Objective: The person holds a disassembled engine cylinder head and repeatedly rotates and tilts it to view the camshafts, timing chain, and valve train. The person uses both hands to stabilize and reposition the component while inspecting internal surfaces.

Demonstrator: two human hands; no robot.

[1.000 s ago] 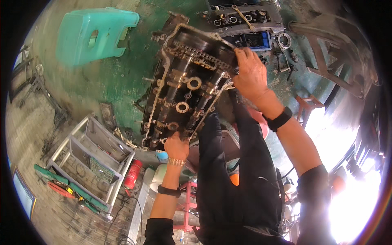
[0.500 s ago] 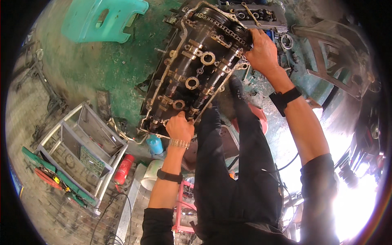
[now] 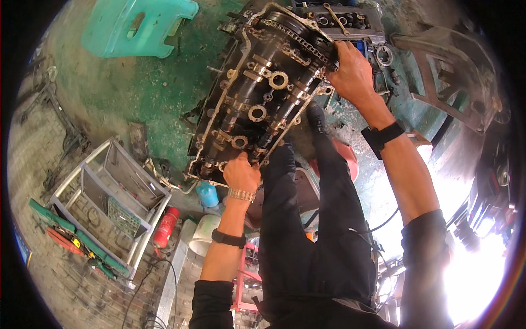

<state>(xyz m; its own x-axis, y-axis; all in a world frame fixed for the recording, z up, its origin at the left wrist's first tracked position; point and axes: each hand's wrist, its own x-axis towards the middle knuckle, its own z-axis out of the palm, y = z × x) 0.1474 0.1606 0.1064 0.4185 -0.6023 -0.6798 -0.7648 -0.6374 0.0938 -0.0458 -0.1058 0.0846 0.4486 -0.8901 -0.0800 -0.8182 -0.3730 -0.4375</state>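
In front of me is an engine cylinder head (image 3: 249, 101), oily and tilted to one side, its camshafts and round plug-hole rings bare on top. A timing chain (image 3: 298, 37) runs over the dark sprockets at its far end. My right hand (image 3: 353, 74) is closed round the far right corner by the right sprocket; its fingertips are partly hidden behind the metal. At the near end, my left hand (image 3: 242, 174) is closed on the head's end, with its fingers tucked inside and partly out of sight.
A turquoise plastic stool (image 3: 139, 27) is at the far left. Another engine part with a wrench (image 3: 335, 19) on it lies at the far right, near a metal subframe (image 3: 449, 77). Nearer left are a metal frame rack (image 3: 115, 197), a red fire extinguisher (image 3: 166, 227) and a blue bottle (image 3: 207, 194).
Almost nothing differs. My hands keep the same hold on the cylinder head, and the right hand has shifted only very slightly.
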